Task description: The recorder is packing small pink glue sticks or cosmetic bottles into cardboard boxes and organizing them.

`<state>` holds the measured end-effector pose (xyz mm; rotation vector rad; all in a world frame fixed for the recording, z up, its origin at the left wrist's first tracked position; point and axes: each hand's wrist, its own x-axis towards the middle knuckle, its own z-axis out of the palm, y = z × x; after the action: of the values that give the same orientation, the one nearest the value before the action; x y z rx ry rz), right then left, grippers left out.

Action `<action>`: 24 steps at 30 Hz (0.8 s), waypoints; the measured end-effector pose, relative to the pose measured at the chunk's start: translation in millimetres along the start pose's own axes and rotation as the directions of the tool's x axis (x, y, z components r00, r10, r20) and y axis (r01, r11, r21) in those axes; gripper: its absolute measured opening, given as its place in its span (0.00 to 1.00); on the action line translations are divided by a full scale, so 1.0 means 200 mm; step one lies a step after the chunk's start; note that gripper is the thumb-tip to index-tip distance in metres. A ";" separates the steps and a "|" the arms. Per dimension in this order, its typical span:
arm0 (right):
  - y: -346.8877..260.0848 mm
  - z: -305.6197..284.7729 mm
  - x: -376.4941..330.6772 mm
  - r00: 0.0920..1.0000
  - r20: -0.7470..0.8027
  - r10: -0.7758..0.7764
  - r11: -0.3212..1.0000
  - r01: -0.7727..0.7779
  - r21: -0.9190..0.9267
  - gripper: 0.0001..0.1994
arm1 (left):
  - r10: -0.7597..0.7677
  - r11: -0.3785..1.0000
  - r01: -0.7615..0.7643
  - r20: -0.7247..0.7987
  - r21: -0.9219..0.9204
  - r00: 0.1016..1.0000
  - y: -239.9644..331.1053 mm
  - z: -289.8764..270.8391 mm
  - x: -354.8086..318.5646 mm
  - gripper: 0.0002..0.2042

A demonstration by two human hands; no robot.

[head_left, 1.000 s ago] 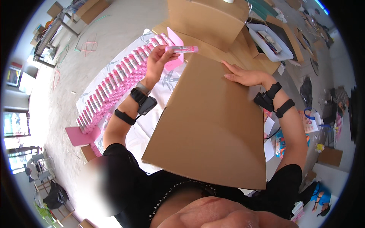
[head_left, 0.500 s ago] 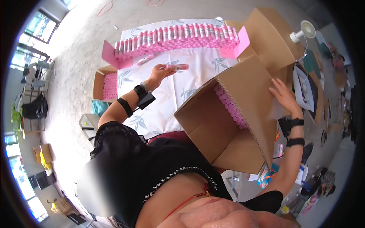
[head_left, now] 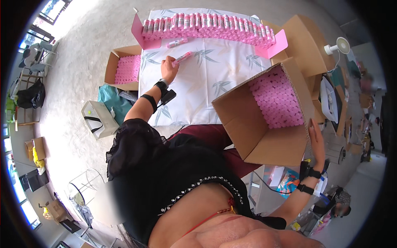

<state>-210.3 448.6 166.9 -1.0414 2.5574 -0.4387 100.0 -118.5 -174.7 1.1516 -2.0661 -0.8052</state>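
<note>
My left hand (head_left: pixel 169 69) is closed on a small pink-and-white tube (head_left: pixel 182 59), held above the patterned tablecloth (head_left: pixel 198 91). Another such tube (head_left: pixel 177 43) lies loose just beyond it. Along the far side of the table, many more tubes (head_left: pixel 209 20) are stacked in a long row between two pink bookend-like panels (head_left: pixel 137 31). A large open cardboard box (head_left: pixel 273 151) sits tilted at the table's right front, its opening toward me, packed deep inside with round pink ends (head_left: pixel 277 99). Against its right side rests my right hand (head_left: pixel 317 140), fingers straight.
A smaller cardboard box (head_left: pixel 110 68) of pink round ends stands left of the table, near a teal bag (head_left: pixel 115 103) and a pale bin (head_left: pixel 97 118). Another carton (head_left: pixel 306 43), a small white fan (head_left: pixel 341 45) and a white tray (head_left: pixel 328 101) are on the right.
The cardboard box has turned so more of its pink contents shows. My right hand has slid nearer along its side. My left hand still holds the tube, now tilted and closer to the loose one.
</note>
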 end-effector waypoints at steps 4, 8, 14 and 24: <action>-0.09 0.08 -0.14 0.991 -0.090 0.097 0.974 -0.076 0.212 0.26 | 0.119 0.966 -0.124 0.038 0.227 0.992 -0.02 -0.01 0.08 0.22; -0.12 0.12 -0.24 0.967 -0.139 0.214 0.923 -0.153 0.354 0.28 | 0.223 0.941 -0.199 -0.060 0.274 0.973 0.09 0.00 0.25 0.34; -0.06 0.21 -0.30 0.897 -0.174 0.407 0.809 -0.266 0.525 0.30 | 0.057 0.818 -0.211 0.290 0.535 0.955 0.02 -0.01 0.47 0.44; -0.03 0.28 -0.31 0.789 -0.170 0.590 0.694 -0.389 0.606 0.30 | 0.261 0.785 -0.280 0.115 0.553 0.958 0.02 0.05 0.22 0.35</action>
<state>-141.8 480.4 131.0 -0.0313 2.6012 -1.1920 72.0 -153.0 -168.6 1.0867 -2.5119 -0.0529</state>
